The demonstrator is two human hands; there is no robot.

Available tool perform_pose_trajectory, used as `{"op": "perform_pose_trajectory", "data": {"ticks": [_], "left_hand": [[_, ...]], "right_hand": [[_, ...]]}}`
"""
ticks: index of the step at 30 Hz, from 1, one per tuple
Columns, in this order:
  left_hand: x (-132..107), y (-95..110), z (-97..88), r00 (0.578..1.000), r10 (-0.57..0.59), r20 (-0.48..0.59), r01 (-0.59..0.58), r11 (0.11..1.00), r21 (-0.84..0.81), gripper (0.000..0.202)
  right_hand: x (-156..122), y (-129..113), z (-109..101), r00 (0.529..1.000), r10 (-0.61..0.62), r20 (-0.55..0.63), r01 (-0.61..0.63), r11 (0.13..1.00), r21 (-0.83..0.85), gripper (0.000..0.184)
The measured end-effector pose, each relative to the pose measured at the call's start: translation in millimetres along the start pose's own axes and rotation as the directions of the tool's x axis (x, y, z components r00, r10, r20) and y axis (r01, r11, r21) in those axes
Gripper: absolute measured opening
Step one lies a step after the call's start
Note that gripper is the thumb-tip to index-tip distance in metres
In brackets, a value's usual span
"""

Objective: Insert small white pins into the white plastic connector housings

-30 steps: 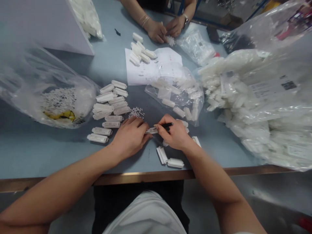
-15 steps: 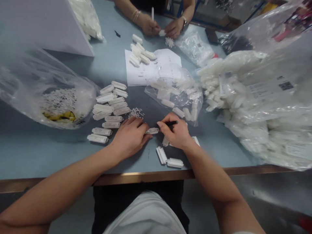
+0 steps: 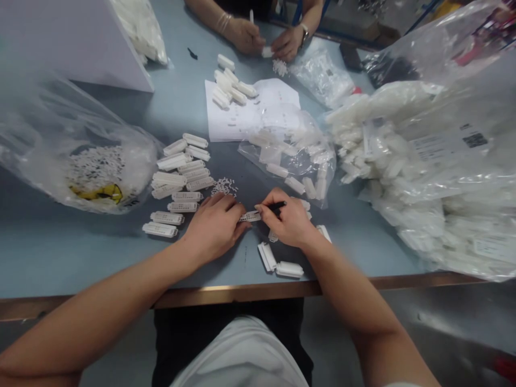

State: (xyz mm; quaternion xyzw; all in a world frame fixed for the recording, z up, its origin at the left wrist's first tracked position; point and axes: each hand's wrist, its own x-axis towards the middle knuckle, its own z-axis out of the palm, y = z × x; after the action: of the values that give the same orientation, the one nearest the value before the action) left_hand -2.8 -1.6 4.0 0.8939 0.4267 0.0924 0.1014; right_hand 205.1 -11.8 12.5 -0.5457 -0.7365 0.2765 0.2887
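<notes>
My left hand [image 3: 217,226] is closed on a white slotted plastic housing [image 3: 250,216], whose right end sticks out past the fingers. In my right hand [image 3: 288,217] is a slim black pen-like tool [image 3: 277,205], pinched with its lower end hidden by the fingers. These fingertips meet the right end of the housing. Beyond my left hand lies a small heap of tiny white pieces [image 3: 224,186]. Several similar housings [image 3: 184,207] are stacked to its left. Two more housings [image 3: 289,269] lie near the table edge, and others are partly covered by my right hand.
An open clear bag [image 3: 97,166] of tiny white pieces stands at left. A clear bag [image 3: 296,156] of housings lies ahead, beside a paper sheet [image 3: 217,123]. Large filled bags [image 3: 435,161] crowd the right. Across the table, a co-worker's hands [image 3: 288,45] hold a white piece.
My right hand has shifted slightly left, bringing its fingertips and the black tool over the housing's right end. My left hand stays in place on the housing.
</notes>
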Motion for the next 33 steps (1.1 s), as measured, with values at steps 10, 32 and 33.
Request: {"op": "perform_pose_trajectory", "data": {"ticks": [10, 32, 33], "left_hand": [[0.0, -0.9, -0.3, 1.000, 0.014, -0.012, -0.014, 1.000, 0.008, 0.022], [-0.7, -1.0, 1.0, 0.999, 0.015, -0.030, -0.015, 1.000, -0.001, 0.022], [-0.6, -1.1, 1.2, 0.999, 0.017, -0.031, -0.017, 1.000, -0.003, 0.022]], "right_hand": [[1.6, -1.7, -0.7, 1.000, -0.019, -0.002, 0.019, 1.000, -0.004, 0.019], [0.9, 1.6, 0.9, 0.998, -0.057, -0.004, 0.056, 0.997, -0.048, 0.018], [0.7, 1.2, 0.9, 0.998, -0.059, -0.009, 0.058, 0.997, -0.050, 0.018]]}}
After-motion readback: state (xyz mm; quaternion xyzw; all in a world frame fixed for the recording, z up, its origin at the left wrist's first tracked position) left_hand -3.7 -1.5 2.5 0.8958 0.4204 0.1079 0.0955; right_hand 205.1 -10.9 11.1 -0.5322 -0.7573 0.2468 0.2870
